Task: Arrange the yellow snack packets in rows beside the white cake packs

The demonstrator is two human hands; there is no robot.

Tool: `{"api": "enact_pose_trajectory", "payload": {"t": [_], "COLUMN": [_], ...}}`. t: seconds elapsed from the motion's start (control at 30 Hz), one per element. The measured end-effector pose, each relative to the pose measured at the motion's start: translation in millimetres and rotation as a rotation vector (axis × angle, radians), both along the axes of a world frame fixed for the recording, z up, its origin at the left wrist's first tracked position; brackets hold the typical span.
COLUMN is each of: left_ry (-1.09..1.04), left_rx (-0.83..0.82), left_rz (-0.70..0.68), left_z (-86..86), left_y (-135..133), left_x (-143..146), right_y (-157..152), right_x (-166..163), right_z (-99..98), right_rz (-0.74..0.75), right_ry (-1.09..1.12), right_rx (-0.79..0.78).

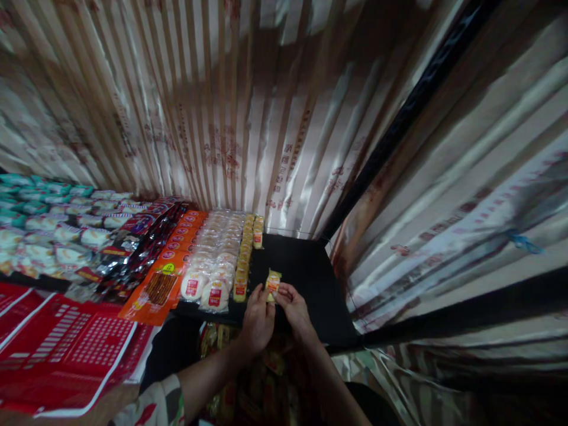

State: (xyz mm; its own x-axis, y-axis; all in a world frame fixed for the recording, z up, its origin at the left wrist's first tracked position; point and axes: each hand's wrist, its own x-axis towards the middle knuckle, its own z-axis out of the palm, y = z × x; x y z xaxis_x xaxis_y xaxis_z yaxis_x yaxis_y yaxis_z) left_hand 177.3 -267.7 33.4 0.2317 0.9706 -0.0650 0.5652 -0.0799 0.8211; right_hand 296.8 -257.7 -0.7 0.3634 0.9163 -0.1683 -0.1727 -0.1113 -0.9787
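Between my two hands is a small yellow snack packet (274, 278) with an orange-red label, held upright just above the black shelf surface (306, 266). The fingertips of my left hand (258, 319) close on its left side. On its right edge, the fingers of my right hand (293, 306) pinch it. Just left of my hands, a row of matching yellow packets (242, 275) runs toward the back, with a shorter second row (258, 234) beside its far end. Below my forearms, more yellow packets (270, 370) lie in a dim space, partly hidden.
Clear-wrapped round white pastries (216, 293) stand in rows farther left. Beyond them lie orange snack bags (162, 281), dark packs (128, 245) and white-and-teal packets (44, 204). Red printed sheeting (80, 343) hangs in front. A dark pole (390, 142) slants before pleated curtains (284, 118).
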Motion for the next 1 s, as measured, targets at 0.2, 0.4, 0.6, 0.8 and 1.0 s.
{"api": "enact_pose_trajectory", "payload": {"t": [0.2,0.4,0.6,0.8,1.0], "left_ry": [-0.128,-0.253,-0.303,-0.277,-0.158], "left_rx": [-0.100,-0.111,-0.123,-0.067,0.000], "left_rz": [0.113,0.194,0.361,0.306,0.229], "left_z": [-3.8,-4.2,-11.6,-21.6,-31.0], "left_y": [32,64,97,112,134], "left_x": [25,43,55,51,71], "right_y": [56,97,125,145,150], "right_x": [0,1,0,2,-1], "right_z": [-7.4,-21.8,-27.7,-31.1,-29.4], "right_rz": [-0.024,-0.054,-0.049,-0.016,-0.012], "right_ry": [-0.085,-0.186,-0.300,-0.340,-0.374], "right_rx": [0.026,0.073,0.129,0.120,0.110]}}
